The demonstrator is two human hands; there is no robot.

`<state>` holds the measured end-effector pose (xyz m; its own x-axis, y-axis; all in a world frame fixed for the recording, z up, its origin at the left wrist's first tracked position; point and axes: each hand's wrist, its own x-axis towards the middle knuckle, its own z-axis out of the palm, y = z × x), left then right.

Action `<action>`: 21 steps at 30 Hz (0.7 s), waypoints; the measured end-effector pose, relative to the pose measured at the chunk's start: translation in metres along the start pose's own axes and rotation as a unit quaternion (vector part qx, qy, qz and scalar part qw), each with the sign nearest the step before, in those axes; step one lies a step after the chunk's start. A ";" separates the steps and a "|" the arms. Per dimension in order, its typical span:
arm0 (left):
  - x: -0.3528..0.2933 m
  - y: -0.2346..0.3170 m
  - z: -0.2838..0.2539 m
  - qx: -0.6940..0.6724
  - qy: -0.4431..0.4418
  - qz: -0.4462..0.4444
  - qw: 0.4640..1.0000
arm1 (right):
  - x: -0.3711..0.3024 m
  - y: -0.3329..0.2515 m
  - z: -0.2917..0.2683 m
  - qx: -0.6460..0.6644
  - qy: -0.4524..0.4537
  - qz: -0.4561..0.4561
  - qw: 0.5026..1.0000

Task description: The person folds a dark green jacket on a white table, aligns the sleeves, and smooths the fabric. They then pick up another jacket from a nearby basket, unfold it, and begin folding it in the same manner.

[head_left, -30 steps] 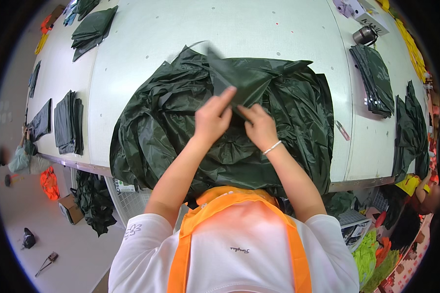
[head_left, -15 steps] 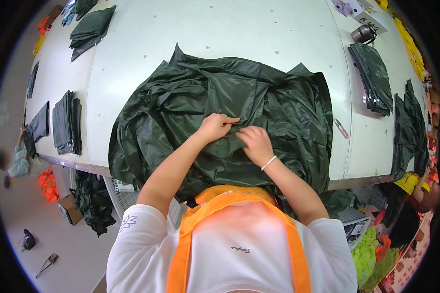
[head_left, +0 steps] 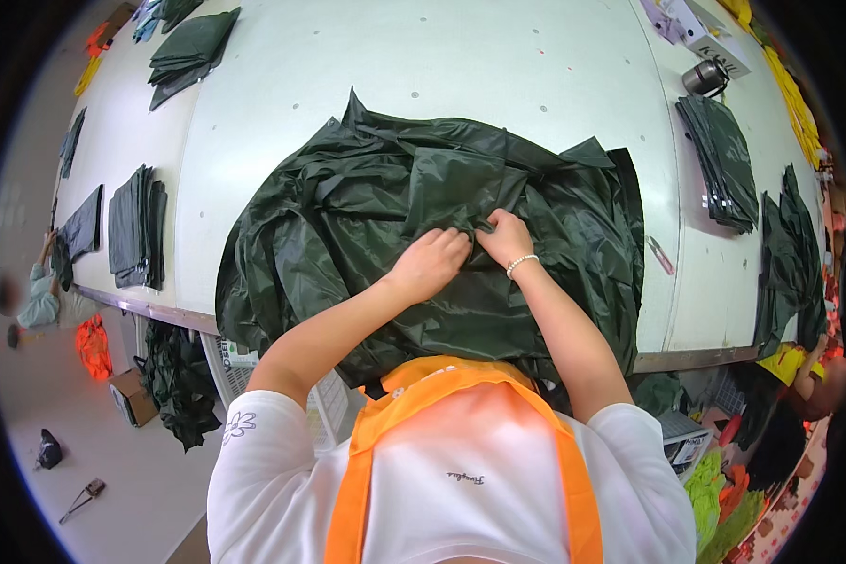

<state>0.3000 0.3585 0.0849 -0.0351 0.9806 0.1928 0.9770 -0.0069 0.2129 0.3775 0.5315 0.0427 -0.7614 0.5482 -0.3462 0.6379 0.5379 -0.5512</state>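
A crumpled dark green garment [head_left: 348,226] of thin, shiny fabric lies spread over the near edge of the table. A squarish panel [head_left: 451,183] stands out at its middle. My left hand [head_left: 432,263] is closed on the fabric just below this panel, its fingertips bent down into the cloth. Close beside it on the right, my right hand [head_left: 506,237] pinches a small raised fold between thumb and fingers. A narrow gap separates the two hands. Whatever lies under the fingertips is hidden.
Folded dark green stacks lie at left [head_left: 136,230], far left [head_left: 193,56] and right [head_left: 719,160]. Small thread snips [head_left: 661,256] rest right of the garment, and a metal flask [head_left: 705,77] stands farther back. Co-workers are at the left [head_left: 38,301] and right [head_left: 808,376] edges.
My right hand has moved away from me and slightly right, and now pinches a fold. My left hand has shifted slightly right and nearer me, its pointing finger now curled into the fabric.
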 end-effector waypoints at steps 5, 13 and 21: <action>-0.018 -0.020 0.023 -0.114 -0.025 -0.112 0.987 | -0.038 -0.029 -0.015 -0.101 0.144 -0.268 0.947; 0.013 -0.056 0.017 -0.231 -0.005 -0.298 0.926 | -0.007 -0.018 0.005 0.002 0.041 -0.157 0.987; 0.004 -0.025 0.041 -0.017 0.058 -0.124 0.990 | 0.035 -0.022 -0.013 0.139 0.120 -0.060 0.981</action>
<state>0.2835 0.3702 0.0411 -0.2985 0.9241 0.2387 0.9278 0.2224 0.2995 0.3382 0.5475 0.0524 -0.7591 0.6439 -0.0957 0.4634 0.4313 -0.7741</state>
